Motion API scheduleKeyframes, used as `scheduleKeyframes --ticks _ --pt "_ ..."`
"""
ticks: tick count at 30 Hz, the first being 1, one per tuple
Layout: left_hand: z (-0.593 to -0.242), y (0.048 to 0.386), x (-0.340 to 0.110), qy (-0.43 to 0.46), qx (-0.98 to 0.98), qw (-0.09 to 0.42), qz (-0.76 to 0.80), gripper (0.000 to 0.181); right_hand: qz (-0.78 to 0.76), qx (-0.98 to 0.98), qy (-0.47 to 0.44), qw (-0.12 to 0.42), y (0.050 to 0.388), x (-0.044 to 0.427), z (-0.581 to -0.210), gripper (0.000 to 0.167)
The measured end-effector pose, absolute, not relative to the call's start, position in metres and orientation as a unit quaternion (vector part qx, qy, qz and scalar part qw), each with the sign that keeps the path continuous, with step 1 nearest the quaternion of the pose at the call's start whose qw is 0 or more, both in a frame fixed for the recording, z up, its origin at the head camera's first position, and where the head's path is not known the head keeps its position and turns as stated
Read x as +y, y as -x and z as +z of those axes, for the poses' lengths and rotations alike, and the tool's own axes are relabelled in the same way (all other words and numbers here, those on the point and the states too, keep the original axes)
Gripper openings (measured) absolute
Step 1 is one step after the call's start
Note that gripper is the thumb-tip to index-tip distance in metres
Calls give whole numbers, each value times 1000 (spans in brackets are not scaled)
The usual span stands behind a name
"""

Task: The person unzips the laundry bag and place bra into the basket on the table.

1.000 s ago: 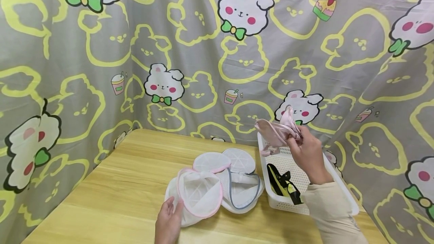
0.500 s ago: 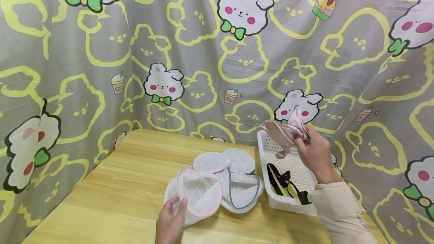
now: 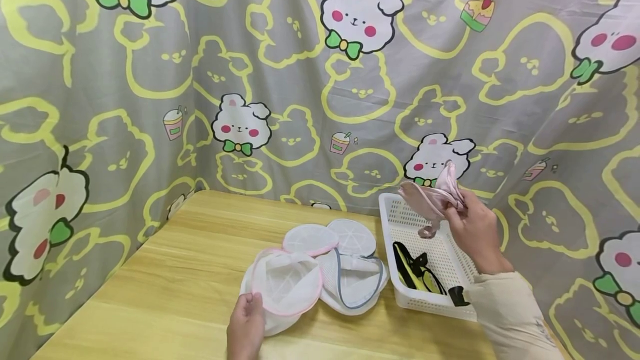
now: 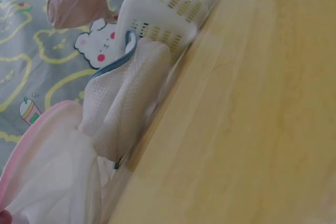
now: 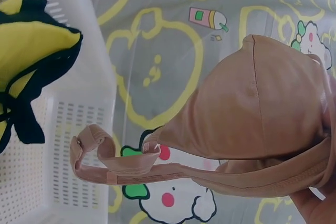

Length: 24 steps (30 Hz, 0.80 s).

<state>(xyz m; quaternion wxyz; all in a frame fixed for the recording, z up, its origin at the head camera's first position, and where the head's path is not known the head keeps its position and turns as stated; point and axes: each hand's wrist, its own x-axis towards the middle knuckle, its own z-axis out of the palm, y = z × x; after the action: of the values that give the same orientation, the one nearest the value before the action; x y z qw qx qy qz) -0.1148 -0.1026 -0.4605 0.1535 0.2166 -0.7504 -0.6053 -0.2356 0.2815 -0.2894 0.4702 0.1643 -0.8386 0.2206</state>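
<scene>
My right hand grips a dusty-pink bra and holds it up over the white basket. One moulded cup faces the right wrist camera, and a strap with its slider dangles to the side. At the near left, my left hand pinches the edge of a white mesh laundry bag with pink trim, its mouth unzipped and gaping. Only a fingertip shows in the left wrist view. Beside it, touching, sits a second mesh laundry bag with blue-grey trim, also unzipped. Both lids are folded back.
A white perforated plastic basket stands on the right of the wooden table. Inside lies a black-and-yellow garment with straps. A grey patterned curtain hangs close behind the table and along both sides.
My right hand has moved right and slightly down with the bra. My left hand has closed on the pink-trimmed laundry bag's edge and drawn the rim a little to the left.
</scene>
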Motion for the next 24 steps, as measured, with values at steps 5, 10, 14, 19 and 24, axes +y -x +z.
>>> scheduleKeyframes --ticks 5,10,14,19,24 --pt "-457 113 -103 -230 -736 171 -613 40 219 -854 -142 449 232 287 -291 25" --pt "-457 113 -104 -240 -724 175 -623 41 220 -861 -130 439 232 293 -295 26" --pt "-458 114 -106 -248 -709 179 -635 40 225 -863 -126 434 233 299 -299 27" --pt "-459 114 -108 -251 -695 181 -649 40 219 -865 -129 433 233 306 -304 24" --pt "-457 115 -108 -264 -669 194 -667 37 213 -865 -143 432 234 313 -308 17"
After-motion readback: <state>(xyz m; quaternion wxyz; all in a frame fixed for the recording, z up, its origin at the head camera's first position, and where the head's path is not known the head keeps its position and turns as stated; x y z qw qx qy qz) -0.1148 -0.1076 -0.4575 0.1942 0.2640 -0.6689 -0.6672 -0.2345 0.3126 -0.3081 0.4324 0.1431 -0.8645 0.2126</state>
